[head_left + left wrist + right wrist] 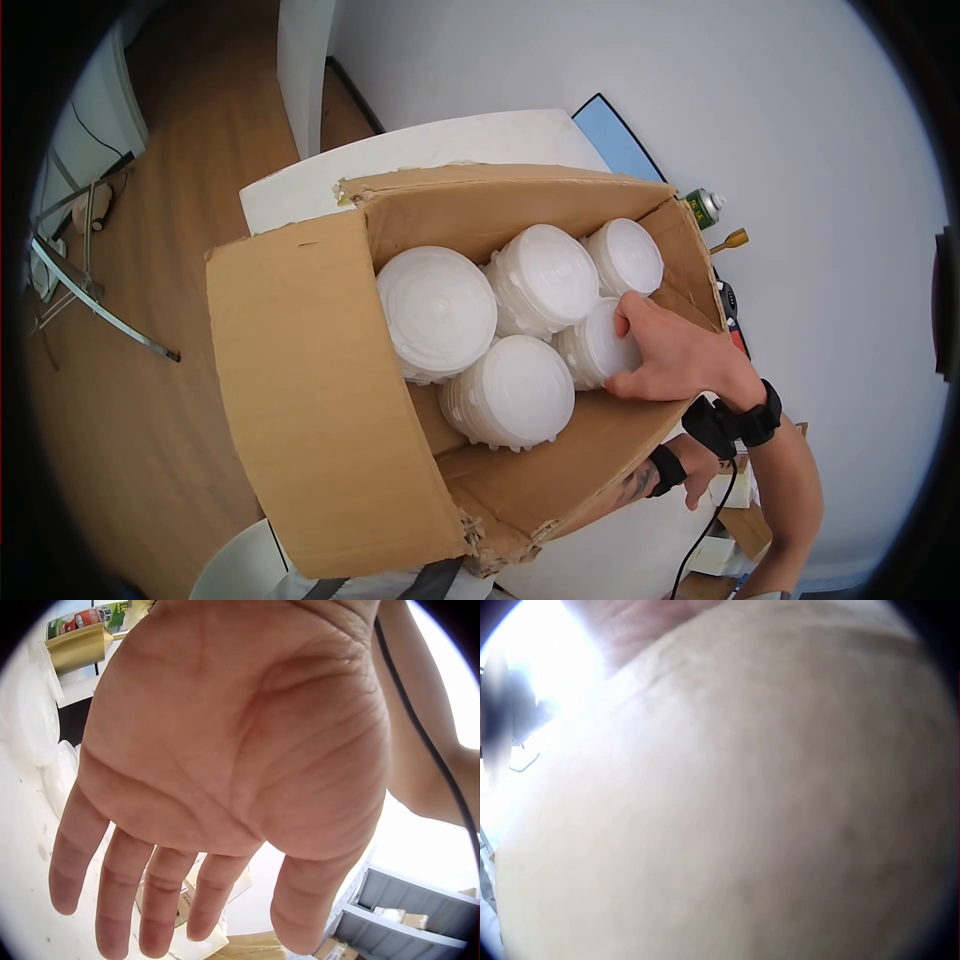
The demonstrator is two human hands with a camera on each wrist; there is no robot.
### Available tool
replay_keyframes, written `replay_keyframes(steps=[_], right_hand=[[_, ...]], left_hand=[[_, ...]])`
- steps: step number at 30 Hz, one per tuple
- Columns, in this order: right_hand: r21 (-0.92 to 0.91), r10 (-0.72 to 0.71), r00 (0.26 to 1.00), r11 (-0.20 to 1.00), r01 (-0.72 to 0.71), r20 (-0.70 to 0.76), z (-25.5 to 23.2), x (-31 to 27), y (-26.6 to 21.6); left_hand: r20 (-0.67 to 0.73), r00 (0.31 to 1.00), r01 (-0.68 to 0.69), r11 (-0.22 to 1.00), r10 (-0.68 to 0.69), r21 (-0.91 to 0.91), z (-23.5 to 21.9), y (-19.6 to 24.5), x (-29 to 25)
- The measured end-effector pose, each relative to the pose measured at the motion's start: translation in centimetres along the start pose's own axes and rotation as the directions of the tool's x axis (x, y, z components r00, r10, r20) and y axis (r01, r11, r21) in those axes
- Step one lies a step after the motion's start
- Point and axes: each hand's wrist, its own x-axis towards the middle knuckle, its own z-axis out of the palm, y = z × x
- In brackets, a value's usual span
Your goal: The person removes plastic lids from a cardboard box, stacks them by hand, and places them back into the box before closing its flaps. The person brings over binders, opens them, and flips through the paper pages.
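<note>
A cardboard box [290, 400] holds several stacks of round, whitish plastic lids. My right hand [685, 355] reaches over the box's right side and grips the small stack of lids [597, 345] there, thumb on one edge and fingers on the other. Blurred skin fills most of the right wrist view. Outside the box, beyond its near wall, my left hand [697, 468] hangs with fingers loosely extended. The left wrist view shows its bare palm [232, 750] and spread fingers, nothing held. A larger stack of lids [437, 310] sits at the box's left end.
The box overlaps a white table [440, 135]. Behind its right end are a spray can [704, 207] and a brass-coloured piece [735, 240]. A black cable [708, 530] trails from the right wrist. At left, a metal-legged stand [110, 310] is on the wooden floor.
</note>
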Motion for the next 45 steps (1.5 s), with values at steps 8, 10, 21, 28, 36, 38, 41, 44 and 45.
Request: replay_keyframes(steps=[8,10,21,28,36,38,41,44,45], right_hand=[[0.152,0.151,0.984,0.975,-0.165,0.096,-1.2,0.0,-1.9],[0.148,0.094,0.995,0.984,-0.099,0.044,-0.4,0.1,-0.9],[0.099,0.142,0.987,0.986,-0.134,-0.074,0.5,0.1,-0.1],[0.256,0.194,0.854,0.964,-0.074,-0.483,-4.9,-6.1,0.4],[0.603,0.592,0.316,0.794,-0.071,-0.742,7.7,-19.5,10.8],[0.602,0.653,0.506,0.744,-0.29,-0.563,14.7,-19.7,13.8],[0.673,0.724,0.576,0.643,-0.366,-0.379,21.6,-18.5,15.9],[0.65,0.759,0.525,0.626,-0.43,-0.384,22.9,-17.3,17.5],[0.661,0.757,0.523,0.626,-0.414,-0.391,22.4,-16.8,17.7]], left_hand=[[0.058,0.996,0.062,0.98,-0.074,0.188,1.5,-0.3,0.2],[0.073,0.992,0.079,0.968,-0.099,0.24,1.7,-0.5,0.2],[0.115,0.973,0.115,0.858,-0.197,0.5,1.7,-0.9,0.2],[0.144,0.979,0.037,0.828,-0.141,0.559,3.2,0.7,0.8],[-0.537,0.805,0.018,0.895,0.251,0.446,-1.1,5.0,-1.1],[-0.617,0.751,0.084,0.893,0.234,0.442,-1.9,5.0,-2.5],[-0.518,0.827,0.146,0.805,0.22,0.575,-0.3,5.3,-5.9],[-0.397,0.914,0.205,0.75,0.084,0.629,2.7,6.9,-10.2],[-0.362,0.929,0.24,0.616,0.078,0.75,3.9,6.8,-11.8]])
